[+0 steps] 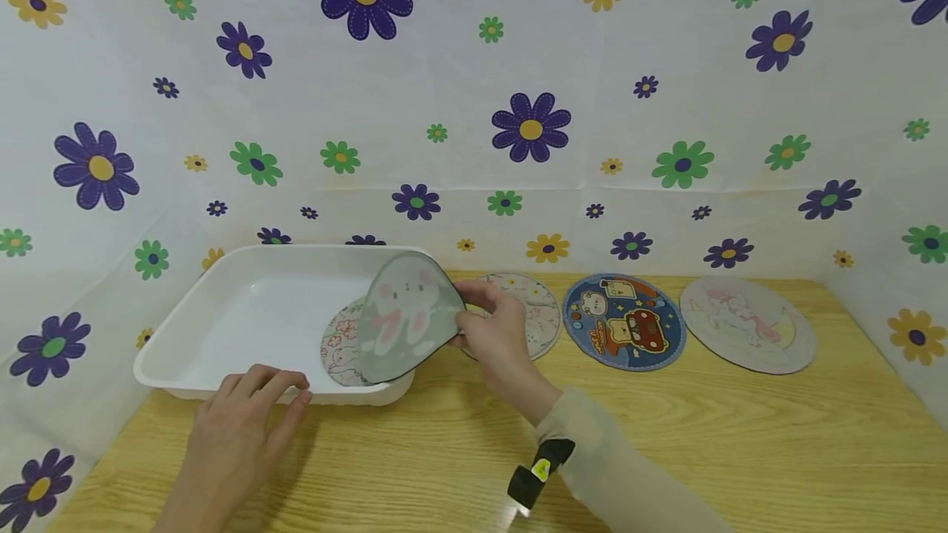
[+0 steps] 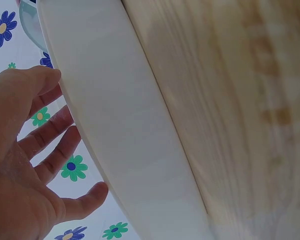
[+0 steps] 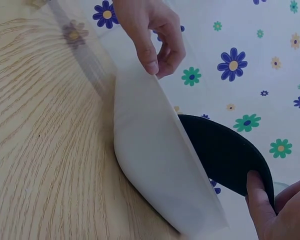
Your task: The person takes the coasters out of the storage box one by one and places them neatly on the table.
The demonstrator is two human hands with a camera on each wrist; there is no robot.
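Note:
My right hand [image 1: 492,323] pinches the right edge of a round grey-green mouse pad [image 1: 407,319] printed with a white rabbit. The pad is tilted over the right end of a white plastic tray [image 1: 244,311], and its black underside [image 3: 225,150] shows in the right wrist view. Behind it, partly hidden, a pink-flowered round pad [image 1: 341,348] lies inside the tray. My left hand [image 1: 248,418] rests on the tray's front rim, fingers spread and loosely bent. The left wrist view shows this hand [image 2: 35,145] with fingertips along the rim.
To the right, in a row on the wooden table [image 1: 666,451], lie a pale floral pad [image 1: 541,315], a dark blue pad with a bear and red car [image 1: 625,323], and a pale unicorn pad [image 1: 748,323]. A flower-printed white cloth [image 1: 459,72] stands behind and at both sides.

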